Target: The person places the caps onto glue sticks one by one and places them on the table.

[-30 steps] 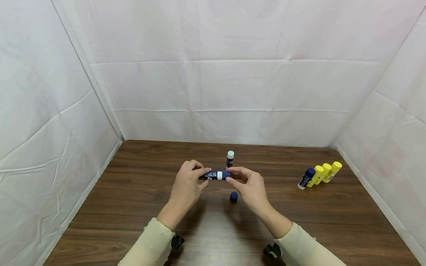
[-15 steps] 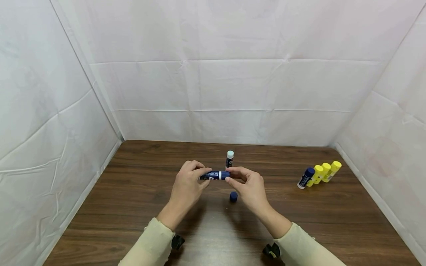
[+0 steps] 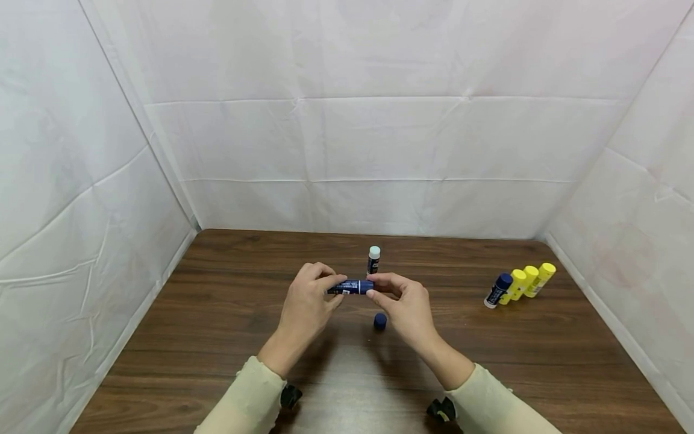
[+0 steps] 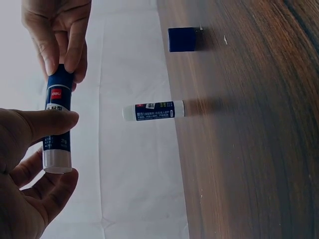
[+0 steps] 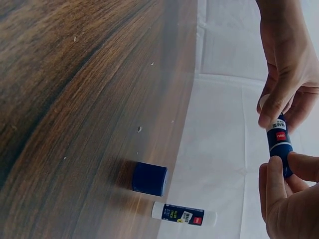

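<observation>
My left hand (image 3: pixel 303 310) grips the body of a navy glue stick (image 3: pixel 351 287), held level above the table. Its white base shows between thumb and fingers in the left wrist view. On the other end sits a blue cap (image 4: pixel 60 78), pinched by the thumb and fingers of my right hand (image 3: pixel 408 307). Only a thin pale line parts cap and label. Behind the hands stands a second glue stick (image 3: pixel 373 259), uncapped, its white top (image 4: pixel 128 113) showing. A loose blue cap (image 3: pixel 380 321) rests on the table just left of my right hand.
At the right of the wooden table (image 3: pixel 179 349), a capped navy glue stick (image 3: pixel 497 292) stands beside several yellow glue sticks (image 3: pixel 517 286) in a slanting row. White cloth walls (image 3: pixel 379 138) rise behind the table and at both sides.
The cap has slid left onto the held glue stick; the wide white band between cap and label has narrowed and vanished in the head view. Both hands keep their hold.
</observation>
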### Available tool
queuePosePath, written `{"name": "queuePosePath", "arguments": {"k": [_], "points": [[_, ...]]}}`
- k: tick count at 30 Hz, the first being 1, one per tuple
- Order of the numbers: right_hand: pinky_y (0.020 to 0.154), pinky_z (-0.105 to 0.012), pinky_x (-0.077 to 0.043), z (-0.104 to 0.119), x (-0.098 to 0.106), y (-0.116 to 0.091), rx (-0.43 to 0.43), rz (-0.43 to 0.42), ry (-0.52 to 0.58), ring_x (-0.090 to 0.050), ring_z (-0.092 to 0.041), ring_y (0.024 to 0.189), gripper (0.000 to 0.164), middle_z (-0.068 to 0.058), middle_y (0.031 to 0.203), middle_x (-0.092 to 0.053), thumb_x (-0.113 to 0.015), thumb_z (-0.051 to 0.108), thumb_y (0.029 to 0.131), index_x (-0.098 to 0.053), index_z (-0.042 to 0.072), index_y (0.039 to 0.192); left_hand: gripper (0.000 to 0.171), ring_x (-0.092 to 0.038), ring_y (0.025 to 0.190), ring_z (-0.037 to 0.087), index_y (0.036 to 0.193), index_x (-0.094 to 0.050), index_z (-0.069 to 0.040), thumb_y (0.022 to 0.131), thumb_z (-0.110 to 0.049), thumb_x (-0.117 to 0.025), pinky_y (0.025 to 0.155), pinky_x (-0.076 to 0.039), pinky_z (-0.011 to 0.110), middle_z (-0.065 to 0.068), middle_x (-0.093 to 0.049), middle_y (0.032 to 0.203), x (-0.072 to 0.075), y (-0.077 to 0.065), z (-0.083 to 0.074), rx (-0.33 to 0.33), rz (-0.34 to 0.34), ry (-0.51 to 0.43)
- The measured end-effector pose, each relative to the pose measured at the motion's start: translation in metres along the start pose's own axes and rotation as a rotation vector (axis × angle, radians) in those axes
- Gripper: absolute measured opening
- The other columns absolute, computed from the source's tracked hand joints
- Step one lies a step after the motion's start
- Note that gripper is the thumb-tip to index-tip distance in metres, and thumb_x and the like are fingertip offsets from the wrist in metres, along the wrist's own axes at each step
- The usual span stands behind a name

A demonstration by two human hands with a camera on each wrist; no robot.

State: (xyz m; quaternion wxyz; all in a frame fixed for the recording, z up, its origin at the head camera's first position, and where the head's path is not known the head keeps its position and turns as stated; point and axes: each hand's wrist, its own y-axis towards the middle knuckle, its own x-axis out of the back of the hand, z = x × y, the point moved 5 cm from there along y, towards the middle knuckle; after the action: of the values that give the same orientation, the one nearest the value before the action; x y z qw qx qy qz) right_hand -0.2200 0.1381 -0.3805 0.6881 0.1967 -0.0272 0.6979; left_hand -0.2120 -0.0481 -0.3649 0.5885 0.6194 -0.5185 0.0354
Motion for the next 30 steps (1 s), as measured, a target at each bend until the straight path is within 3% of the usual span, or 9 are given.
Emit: {"name": "queuePosePath", "arguments": {"k": [10, 19, 30], "points": [[0.074, -0.027, -0.06, 0.003, 0.003, -0.002, 0.014, -0.028, -0.031, -0.073, -0.017, 0.094, 0.02, -0.005, 0.102, -0.076, -0.079, 0.01, 0.089, -0.079, 0.017, 0.109, 0.03, -0.056, 0.087, 0.016, 0.099, -0.082, -0.012, 0.072, -0.009, -0.094, 0.069, -0.051, 0.029, -0.001, -0.064, 0.094, -0.001, 0.001, -0.004, -0.026, -0.01, -0.002], [0.073, -0.026, -0.06, 0.008, 0.008, -0.002, 0.04, -0.054, -0.062, -0.074, -0.019, 0.092, 0.02, -0.004, 0.099, -0.077, -0.08, 0.011, 0.089, -0.08, 0.014, 0.109, 0.029, -0.058, 0.085, 0.016, 0.097, -0.083, -0.011, 0.071, -0.012, -0.095, 0.071, -0.053, 0.028, -0.002, -0.066, 0.092, 0.001, 0.006, -0.009, -0.092, -0.018, 0.018], [0.066, -0.025, -0.058, 0.011, 0.008, -0.003, 0.047, -0.075, -0.07, -0.073, -0.017, 0.085, 0.02, -0.004, 0.096, -0.077, -0.081, 0.009, 0.087, -0.08, 0.012, 0.107, 0.033, -0.056, 0.077, 0.013, 0.095, -0.083, -0.014, 0.065, -0.013, -0.098, 0.065, -0.054, 0.026, -0.004, -0.061, 0.081, 0.003, 0.007, -0.011, -0.161, -0.032, 0.058]]}}
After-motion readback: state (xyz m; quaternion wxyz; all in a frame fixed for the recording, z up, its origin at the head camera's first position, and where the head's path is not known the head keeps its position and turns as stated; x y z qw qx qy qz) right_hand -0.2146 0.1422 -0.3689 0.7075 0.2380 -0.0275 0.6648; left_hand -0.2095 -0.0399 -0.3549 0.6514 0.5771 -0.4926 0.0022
